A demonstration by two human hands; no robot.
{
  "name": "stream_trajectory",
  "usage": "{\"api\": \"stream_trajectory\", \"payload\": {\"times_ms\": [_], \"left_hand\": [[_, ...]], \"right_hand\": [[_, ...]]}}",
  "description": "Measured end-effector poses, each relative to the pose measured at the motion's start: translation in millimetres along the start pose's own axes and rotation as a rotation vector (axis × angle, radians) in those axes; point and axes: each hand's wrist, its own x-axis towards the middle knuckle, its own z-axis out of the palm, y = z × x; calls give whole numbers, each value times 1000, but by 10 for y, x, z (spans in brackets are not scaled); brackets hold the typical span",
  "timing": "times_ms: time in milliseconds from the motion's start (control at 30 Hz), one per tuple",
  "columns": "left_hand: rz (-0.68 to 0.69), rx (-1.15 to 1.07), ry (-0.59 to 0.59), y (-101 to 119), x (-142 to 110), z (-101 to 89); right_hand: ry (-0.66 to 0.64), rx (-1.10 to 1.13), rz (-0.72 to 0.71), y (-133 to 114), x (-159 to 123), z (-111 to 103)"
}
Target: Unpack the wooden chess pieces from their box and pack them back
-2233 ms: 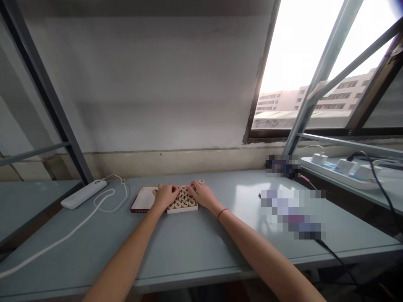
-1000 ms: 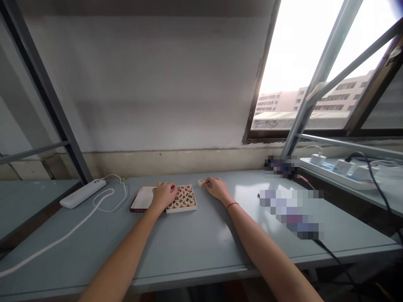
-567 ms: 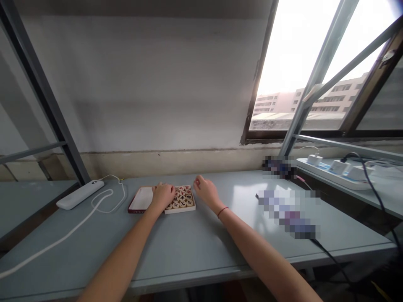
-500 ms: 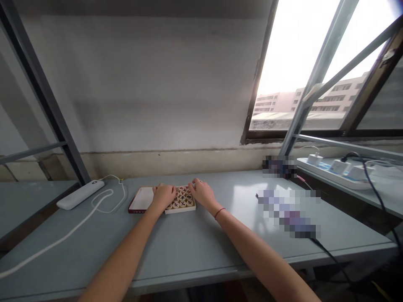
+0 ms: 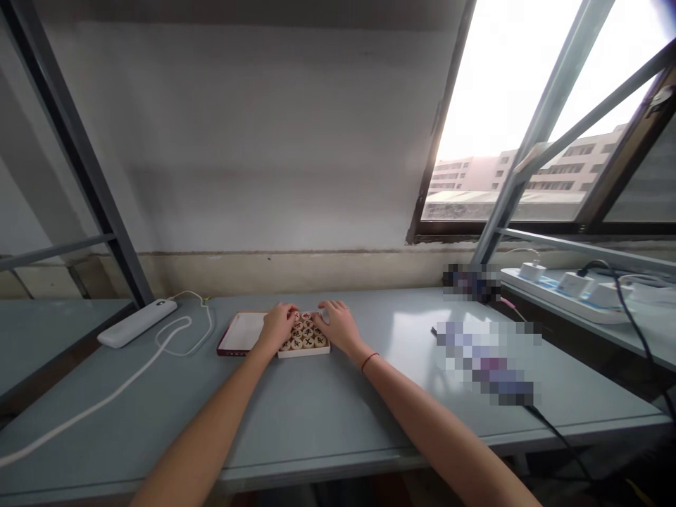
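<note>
A shallow white box (image 5: 303,353) of round Chinese chess pieces (image 5: 308,343) lies on the desk, the pieces in rows marked with red and dark characters. At its left side, my left hand (image 5: 278,328) has its fingers bent together over the pieces of the back left corner; whatever they pinch is hidden. Over the right side reaches my right hand (image 5: 339,327), fingers stretched toward the back and thumb above the pieces, open. The box's lid (image 5: 247,331), white inside with a dark red rim, lies left of the box, partly behind my left hand.
On the left of the grey desk (image 5: 317,415) lies a white power bank (image 5: 138,322) with a looping white cable (image 5: 119,398). A blurred-out object (image 5: 483,360) lies at right, trailing a black cord. A power strip (image 5: 562,296) stands far right, beside a metal frame.
My right hand has lowered, with its thumb now over the pieces and fingers straighter. My left fingers have shifted toward the back left corner, uncovering more pieces. The view has turned slightly.
</note>
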Motion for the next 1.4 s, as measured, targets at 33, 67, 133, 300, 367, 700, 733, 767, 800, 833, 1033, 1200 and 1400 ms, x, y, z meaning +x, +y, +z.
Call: {"api": "stream_trajectory", "payload": {"times_ms": [33, 67, 133, 300, 367, 700, 733, 767, 800, 833, 1033, 1200, 1400], "left_hand": [[14, -48, 44, -6, 6, -2], [34, -103, 78, -4, 9, -4], [87, -232, 107, 22, 4, -2], [55, -470, 55, 128, -26, -18], [11, -426, 42, 129, -34, -65], [-200, 158, -80, -310, -21, -158], [-192, 161, -99, -322, -14, -145], [-183, 158, -117, -321, -8, -135], [-177, 152, -130, -310, -4, -129], [-176, 142, -140, -293, -2, -127], [-177, 110, -155, -209, -25, -144], [-162, 103, -151, -238, -34, -130], [-119, 166, -37, -157, -54, -162]], "right_hand": [[32, 20, -68, -17, -1, -6], [51, 44, -131, -39, -2, -12], [63, 88, -223, -95, -7, -17], [85, 133, -287, -141, 28, -29], [125, 146, -242, -31, 75, -61], [63, 49, 214, 909, 155, -128], [35, 32, 202, 914, 148, -112], [11, 9, 193, 907, 141, -98], [-10, -15, 185, 894, 134, -85], [-25, -38, 180, 880, 129, -74], [-62, -84, 148, 872, 118, -54], [-67, -69, 129, 883, 110, -48], [39, -108, 118, 814, 121, -90]]}}
